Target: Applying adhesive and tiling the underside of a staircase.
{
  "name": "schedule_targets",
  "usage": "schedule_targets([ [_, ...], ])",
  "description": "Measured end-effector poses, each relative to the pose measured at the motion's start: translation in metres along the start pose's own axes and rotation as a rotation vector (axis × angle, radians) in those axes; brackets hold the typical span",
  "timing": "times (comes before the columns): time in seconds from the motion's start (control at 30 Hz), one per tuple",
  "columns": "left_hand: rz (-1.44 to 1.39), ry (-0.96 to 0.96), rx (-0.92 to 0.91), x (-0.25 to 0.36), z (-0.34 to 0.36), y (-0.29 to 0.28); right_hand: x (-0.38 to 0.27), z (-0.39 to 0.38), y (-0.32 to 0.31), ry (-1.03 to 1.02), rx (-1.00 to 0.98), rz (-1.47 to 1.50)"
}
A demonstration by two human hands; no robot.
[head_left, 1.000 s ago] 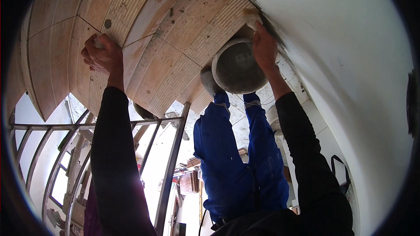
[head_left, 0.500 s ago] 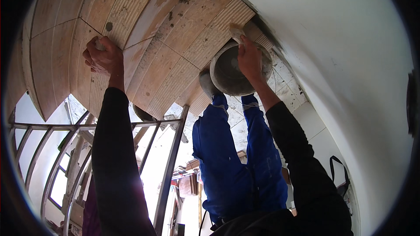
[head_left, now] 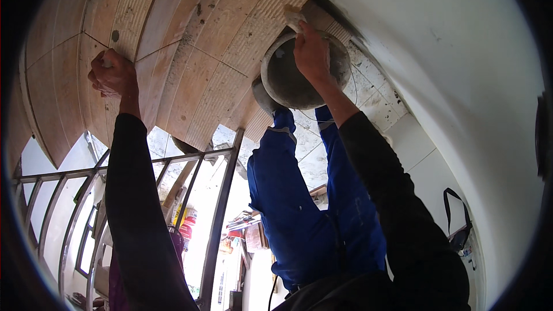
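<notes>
My right hand (head_left: pixel 313 57) is closed around a short pale brush (head_left: pixel 295 20) with a tan tip. The brush and hand are over the far rim of a round grey bucket (head_left: pixel 268 75), whose inside looks dark. My left hand (head_left: pixel 114 78) is a closed fist on the wood-look tiled steps (head_left: pixel 190 80). Something pale shows between its fingers, too hidden to name. The steps are smeared with grey spots and have ribbed strips along them.
A metal railing (head_left: pixel 222 219) runs along the left below the steps. A smooth white wall (head_left: pixel 449 69) rises on the right. My legs in blue trousers (head_left: pixel 294 196) stand below the bucket, on dirty pale floor tiles (head_left: pixel 371 103). A black strap (head_left: pixel 455 213) hangs by the wall.
The whole view has shifted, so the steps, bucket and both hands sit farther left. Both hands keep their grips and nearly the same places over the steps and bucket.
</notes>
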State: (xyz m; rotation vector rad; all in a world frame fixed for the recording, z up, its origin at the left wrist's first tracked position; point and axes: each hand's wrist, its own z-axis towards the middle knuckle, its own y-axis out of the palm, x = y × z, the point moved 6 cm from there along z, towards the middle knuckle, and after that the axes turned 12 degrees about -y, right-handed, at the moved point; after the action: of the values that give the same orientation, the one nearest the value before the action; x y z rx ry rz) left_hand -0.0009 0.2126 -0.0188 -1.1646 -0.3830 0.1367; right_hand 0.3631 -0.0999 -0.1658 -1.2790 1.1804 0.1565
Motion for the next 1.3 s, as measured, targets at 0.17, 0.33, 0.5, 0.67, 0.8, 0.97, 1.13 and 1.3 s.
schedule_targets([
  [0.17,-0.013,0.007,0.008,0.009,-0.006,0.006,0.019,0.029,-0.022,-0.019,0.152,-0.032],
  [0.33,-0.03,-0.007,0.026,0.001,-0.001,0.003,0.001,-0.006,0.014,-0.127,0.09,-0.023],
  [0.5,-0.022,-0.011,0.009,0.006,-0.001,0.003,0.006,0.021,0.002,-0.099,0.231,0.005],
  [0.67,0.005,-0.029,0.007,0.004,0.0,-0.001,-0.005,-0.002,0.013,-0.142,0.05,-0.115],
  [0.8,-0.033,-0.034,0.012,0.006,-0.002,0.003,0.002,0.006,0.007,-0.029,0.22,0.064],
  [0.97,-0.023,-0.032,0.002,0.003,-0.005,0.005,-0.005,-0.043,0.01,-0.036,-0.05,0.1],
  [1.13,-0.045,-0.02,0.019,0.0,0.003,0.004,-0.014,-0.115,-0.062,-0.132,-0.027,0.243],
  [1.3,-0.03,-0.025,-0.004,0.002,0.0,0.005,0.005,-0.142,-0.121,-0.006,-0.033,0.108],
])
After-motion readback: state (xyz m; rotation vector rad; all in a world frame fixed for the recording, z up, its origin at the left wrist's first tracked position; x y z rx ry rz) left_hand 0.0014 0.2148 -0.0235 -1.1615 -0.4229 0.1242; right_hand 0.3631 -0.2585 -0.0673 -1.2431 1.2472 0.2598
